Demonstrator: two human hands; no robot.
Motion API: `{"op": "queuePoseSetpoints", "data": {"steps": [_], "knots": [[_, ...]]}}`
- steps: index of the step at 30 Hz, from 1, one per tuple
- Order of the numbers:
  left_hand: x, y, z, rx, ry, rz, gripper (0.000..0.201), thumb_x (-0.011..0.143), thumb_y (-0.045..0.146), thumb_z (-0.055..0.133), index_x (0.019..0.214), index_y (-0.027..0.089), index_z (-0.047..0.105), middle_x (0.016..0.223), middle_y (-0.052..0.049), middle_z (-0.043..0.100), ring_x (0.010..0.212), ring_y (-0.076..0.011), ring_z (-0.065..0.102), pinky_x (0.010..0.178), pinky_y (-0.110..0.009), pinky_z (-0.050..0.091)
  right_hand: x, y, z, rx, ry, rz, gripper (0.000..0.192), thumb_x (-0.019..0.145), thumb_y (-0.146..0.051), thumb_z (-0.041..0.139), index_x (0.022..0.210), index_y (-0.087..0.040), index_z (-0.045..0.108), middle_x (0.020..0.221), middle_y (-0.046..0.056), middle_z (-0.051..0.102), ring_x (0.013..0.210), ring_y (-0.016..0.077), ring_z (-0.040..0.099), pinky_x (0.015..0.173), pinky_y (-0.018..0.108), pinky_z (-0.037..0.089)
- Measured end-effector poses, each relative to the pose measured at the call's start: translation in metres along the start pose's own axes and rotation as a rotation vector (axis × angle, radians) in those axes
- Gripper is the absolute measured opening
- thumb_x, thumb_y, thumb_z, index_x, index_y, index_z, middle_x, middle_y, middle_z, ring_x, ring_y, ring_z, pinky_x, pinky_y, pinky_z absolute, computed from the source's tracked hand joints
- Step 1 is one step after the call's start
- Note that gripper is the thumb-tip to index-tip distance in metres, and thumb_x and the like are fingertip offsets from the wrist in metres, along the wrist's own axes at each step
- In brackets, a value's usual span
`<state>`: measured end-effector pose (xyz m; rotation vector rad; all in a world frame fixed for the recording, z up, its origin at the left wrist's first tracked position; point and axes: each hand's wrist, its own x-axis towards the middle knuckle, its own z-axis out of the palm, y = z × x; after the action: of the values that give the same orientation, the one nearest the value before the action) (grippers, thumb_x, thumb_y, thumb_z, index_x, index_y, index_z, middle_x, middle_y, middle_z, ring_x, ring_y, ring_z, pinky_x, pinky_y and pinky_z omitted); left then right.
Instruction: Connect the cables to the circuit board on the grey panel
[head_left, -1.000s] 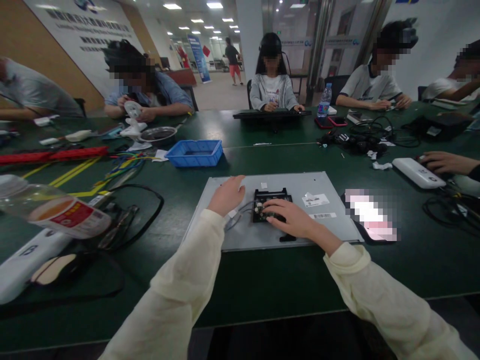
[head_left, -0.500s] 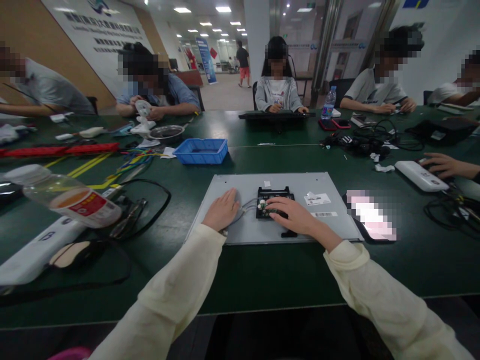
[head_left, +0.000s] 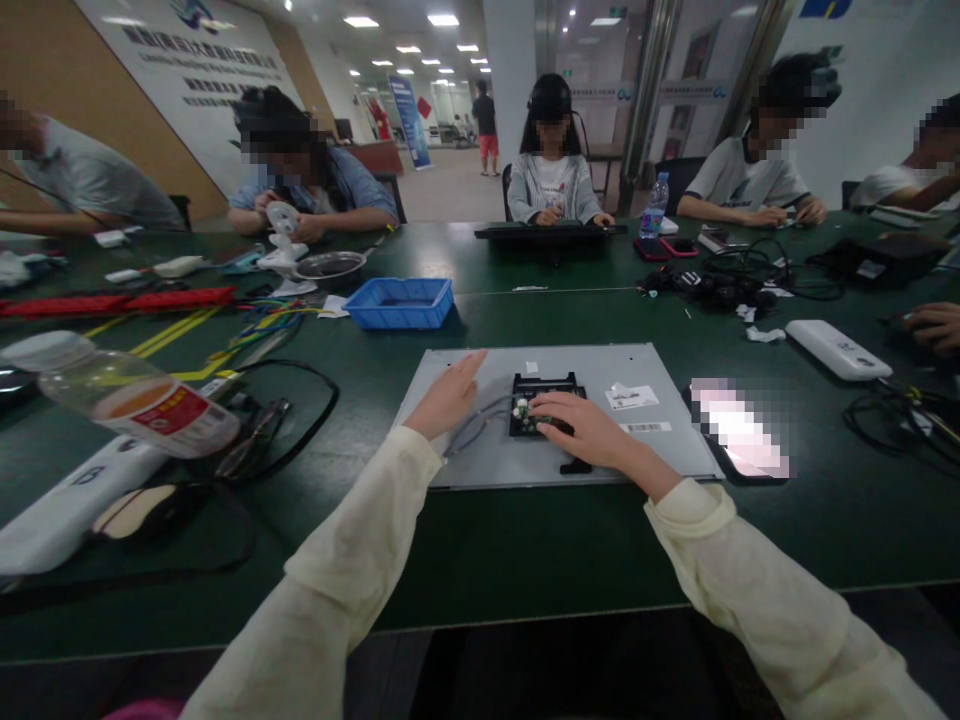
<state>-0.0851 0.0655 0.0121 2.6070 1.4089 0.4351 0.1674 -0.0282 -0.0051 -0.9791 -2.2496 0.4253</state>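
A grey flat metal panel (head_left: 517, 470), like the back of a screen, lies on the table before me. At its middle sits a black plastic bracket (head_left: 544, 380) with a small green circuit board (head_left: 523, 411); thin grey wires (head_left: 480, 422) run left from it. My left hand (head_left: 448, 395) is over the panel's left part, fingers stretched out and holding nothing; whether it touches the panel I cannot tell. My right hand (head_left: 577, 425) lies across the bracket and board, fingers extended, thumb apart, covering part of both. White labels (head_left: 632, 398) show on the panel's right.
Right of the panel lies a phone (head_left: 739, 430); beyond it is a white device (head_left: 838, 350) near a co-worker's hand (head_left: 936, 328). A blue tray (head_left: 399, 304) stands behind the panel. At left are a tilted bottle (head_left: 165, 410) and black cables (head_left: 330, 385). Several people sit around the table.
My left hand has turned, its fingertips now farther forward, and more of the wires shows. My right hand stays on the board. The co-worker's hand at right has moved away from the white device.
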Motion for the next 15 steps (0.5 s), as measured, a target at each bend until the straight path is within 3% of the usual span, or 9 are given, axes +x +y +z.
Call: {"op": "queuePoseSetpoints", "data": {"steps": [3,7,10,13,15], "knots": [[0.003,0.036,-0.002,-0.132,0.087,0.062,0.055,0.086,0.010,0.025,0.139,0.016,0.038,0.147,-0.007,0.039,0.137,-0.0158,0.034,0.115,-0.038,0.026,0.000,0.001,0.002,0.002,0.049,-0.002,0.032,0.092,-0.030,0.048,0.120,-0.023,0.061,0.126,0.008,0.059,0.122,0.0208,0.050,0.104,0.043,0.041],[0.005,0.072,0.011,-0.253,0.219,0.041,0.046,0.091,0.018,0.032,0.136,0.016,0.039,0.139,-0.009,0.048,0.130,-0.0168,0.044,0.112,-0.036,0.033,0.001,0.008,0.003,-0.042,0.183,0.078,0.030,0.092,-0.026,0.045,0.115,-0.023,0.064,0.121,0.007,0.062,0.116,0.0206,0.055,0.102,0.041,0.044],[0.001,0.080,0.029,-0.227,0.289,0.038,0.045,0.093,0.027,0.038,0.136,0.014,0.038,0.139,-0.013,0.046,0.131,-0.0201,0.042,0.111,-0.038,0.034,0.001,0.019,-0.003,-0.112,0.308,0.156,0.030,0.091,-0.022,0.043,0.112,-0.022,0.065,0.115,0.008,0.064,0.110,0.0212,0.058,0.100,0.041,0.044],[-0.007,0.080,0.042,-0.142,0.251,0.024,0.046,0.093,0.031,0.041,0.136,0.014,0.037,0.142,-0.015,0.042,0.132,-0.0240,0.040,0.109,-0.042,0.034,-0.002,0.035,-0.014,-0.218,0.379,0.250,0.031,0.088,-0.018,0.043,0.109,-0.020,0.065,0.112,0.009,0.065,0.108,0.0229,0.057,0.098,0.042,0.044],[-0.011,0.078,0.046,-0.110,0.206,0.006,0.046,0.093,0.034,0.041,0.135,0.015,0.038,0.143,-0.015,0.041,0.132,-0.0251,0.040,0.108,-0.043,0.036,-0.007,0.048,-0.021,-0.313,0.354,0.310,0.030,0.086,-0.016,0.043,0.106,-0.017,0.066,0.111,0.010,0.065,0.108,0.0246,0.056,0.098,0.043,0.043]]}}
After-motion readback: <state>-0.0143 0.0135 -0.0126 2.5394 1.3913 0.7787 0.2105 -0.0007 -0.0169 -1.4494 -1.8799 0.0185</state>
